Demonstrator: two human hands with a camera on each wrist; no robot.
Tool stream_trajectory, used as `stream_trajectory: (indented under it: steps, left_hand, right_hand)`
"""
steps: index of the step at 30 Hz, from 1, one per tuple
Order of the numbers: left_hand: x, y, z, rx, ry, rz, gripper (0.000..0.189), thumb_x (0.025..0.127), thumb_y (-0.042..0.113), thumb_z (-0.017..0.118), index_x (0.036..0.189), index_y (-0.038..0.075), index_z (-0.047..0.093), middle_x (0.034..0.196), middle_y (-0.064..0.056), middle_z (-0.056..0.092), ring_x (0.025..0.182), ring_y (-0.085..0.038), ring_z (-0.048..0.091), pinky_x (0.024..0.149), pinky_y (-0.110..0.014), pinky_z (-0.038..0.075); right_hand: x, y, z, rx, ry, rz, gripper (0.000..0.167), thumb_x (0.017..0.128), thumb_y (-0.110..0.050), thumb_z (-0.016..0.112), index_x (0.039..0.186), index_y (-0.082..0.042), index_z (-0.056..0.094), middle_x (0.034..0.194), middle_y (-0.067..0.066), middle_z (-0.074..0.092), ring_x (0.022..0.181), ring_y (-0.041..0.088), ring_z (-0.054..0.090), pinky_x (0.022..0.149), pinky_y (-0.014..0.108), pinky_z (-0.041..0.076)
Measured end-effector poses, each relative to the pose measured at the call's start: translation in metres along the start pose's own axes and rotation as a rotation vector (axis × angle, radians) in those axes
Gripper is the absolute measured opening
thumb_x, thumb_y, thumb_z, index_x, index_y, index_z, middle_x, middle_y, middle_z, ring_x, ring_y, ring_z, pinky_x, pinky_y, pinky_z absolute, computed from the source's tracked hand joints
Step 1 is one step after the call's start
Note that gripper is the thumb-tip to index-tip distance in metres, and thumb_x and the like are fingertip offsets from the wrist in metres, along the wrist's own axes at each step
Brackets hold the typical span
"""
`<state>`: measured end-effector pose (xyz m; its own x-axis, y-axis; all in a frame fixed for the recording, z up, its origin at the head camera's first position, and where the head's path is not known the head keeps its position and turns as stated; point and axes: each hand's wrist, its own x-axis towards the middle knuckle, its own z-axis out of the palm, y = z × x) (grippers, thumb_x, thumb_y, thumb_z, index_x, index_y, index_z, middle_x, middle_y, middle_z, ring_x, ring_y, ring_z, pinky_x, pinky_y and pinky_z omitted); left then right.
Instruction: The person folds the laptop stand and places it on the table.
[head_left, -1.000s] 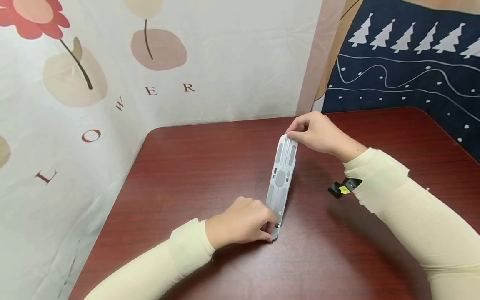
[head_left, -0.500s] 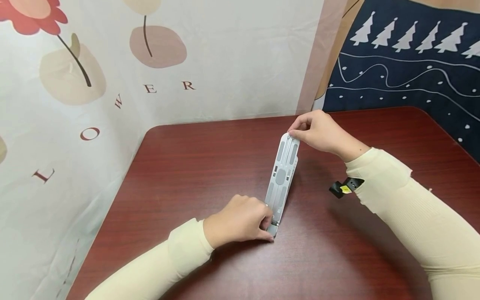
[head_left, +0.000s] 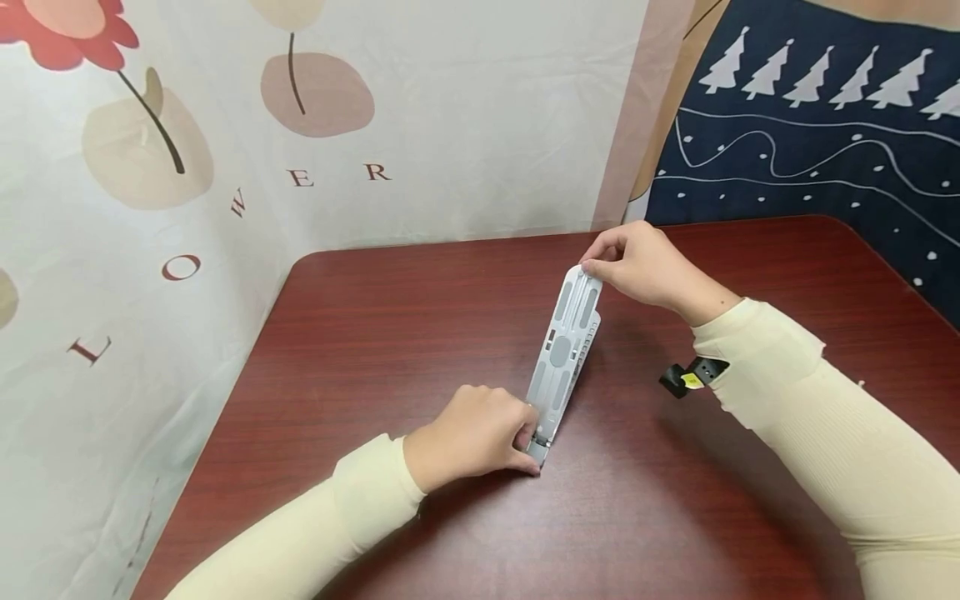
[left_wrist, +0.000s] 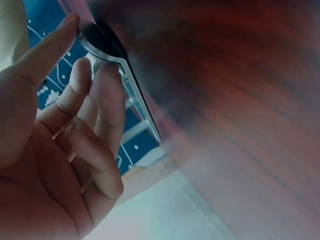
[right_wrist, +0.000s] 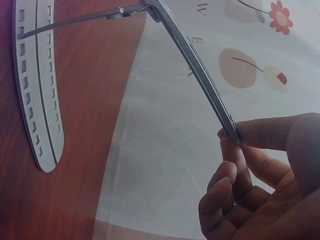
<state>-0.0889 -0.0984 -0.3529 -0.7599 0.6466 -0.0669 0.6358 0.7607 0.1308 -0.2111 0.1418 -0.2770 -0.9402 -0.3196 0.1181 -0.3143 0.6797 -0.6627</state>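
Observation:
A silver folding laptop stand [head_left: 560,350] with grey pads leans on the table, its top panel raised and tilted. My right hand [head_left: 637,262] pinches the panel's upper end between thumb and fingers. At the lower end, near the hinged lip, my left hand [head_left: 476,437] grips the stand. In the left wrist view the thumb meets the curved lip [left_wrist: 102,45] while fingers curl behind it. The right wrist view shows a slotted base bar [right_wrist: 40,100] on the table and a thin support leg [right_wrist: 85,19] reaching from the panel into its slots.
The dark red wooden table [head_left: 375,333] has a rounded far edge. A pale printed curtain [head_left: 465,125] hangs behind and at left, a navy cloth with white trees [head_left: 795,150] at right. A small black device [head_left: 686,377] sticks out of the right sleeve.
The stand's lower end and my left hand have shifted slightly left, and its top a little right. More of the slotted side now shows beside the panel. Both hands keep their hold.

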Motion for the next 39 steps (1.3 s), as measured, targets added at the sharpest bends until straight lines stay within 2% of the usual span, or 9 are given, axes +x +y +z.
stream_trajectory:
  steps: [6, 11, 20, 32, 39]
  left_hand:
    - [-0.003, -0.013, 0.001, -0.071, -0.013, -0.027, 0.043, 0.066, 0.055, 0.086, 0.062, 0.031, 0.050, 0.057, 0.018, 0.049, 0.052, -0.006, 0.046, 0.046, -0.029, 0.035]
    - [-0.004, -0.021, 0.000, -0.074, -0.021, -0.051, 0.041, 0.066, 0.054, 0.087, 0.063, 0.030, 0.053, 0.059, 0.018, 0.050, 0.053, -0.006, 0.047, 0.049, -0.030, 0.036]
    - [-0.007, -0.035, -0.005, -0.083, -0.034, -0.133, 0.037, 0.066, 0.050, 0.089, 0.066, 0.029, 0.057, 0.063, 0.017, 0.053, 0.058, -0.008, 0.050, 0.054, -0.033, 0.039]
    - [-0.009, -0.034, -0.005, -0.097, -0.034, -0.152, 0.037, 0.068, 0.048, 0.088, 0.072, 0.027, 0.058, 0.066, 0.015, 0.051, 0.059, -0.008, 0.050, 0.053, -0.032, 0.038]
    - [-0.010, -0.032, -0.006, -0.087, -0.012, -0.192, 0.043, 0.072, 0.061, 0.080, 0.073, 0.025, 0.057, 0.066, 0.014, 0.050, 0.059, -0.009, 0.049, 0.054, -0.033, 0.038]
  right_hand:
    - [0.001, 0.000, 0.002, -0.002, 0.002, 0.007, 0.014, 0.093, -0.012, 0.066, 0.098, -0.004, 0.077, 0.076, 0.008, 0.058, 0.075, 0.023, 0.048, 0.060, 0.032, 0.037]
    - [0.002, 0.000, 0.003, -0.008, 0.013, 0.004, 0.014, 0.093, -0.012, 0.065, 0.097, -0.004, 0.077, 0.076, 0.008, 0.060, 0.075, 0.022, 0.049, 0.061, 0.032, 0.038]
    - [0.004, 0.001, 0.005, 0.012, 0.023, 0.006, 0.015, 0.095, -0.011, 0.062, 0.097, -0.004, 0.075, 0.081, 0.009, 0.063, 0.079, 0.023, 0.051, 0.063, 0.032, 0.040]
    - [0.004, 0.003, 0.006, 0.035, 0.008, 0.025, 0.016, 0.096, -0.014, 0.060, 0.100, -0.005, 0.073, 0.084, 0.010, 0.064, 0.082, 0.023, 0.052, 0.065, 0.032, 0.042]
    - [0.002, 0.008, 0.001, 0.067, 0.020, 0.065, 0.021, 0.099, -0.022, 0.059, 0.105, -0.007, 0.072, 0.094, 0.012, 0.067, 0.081, 0.025, 0.059, 0.068, 0.031, 0.048]
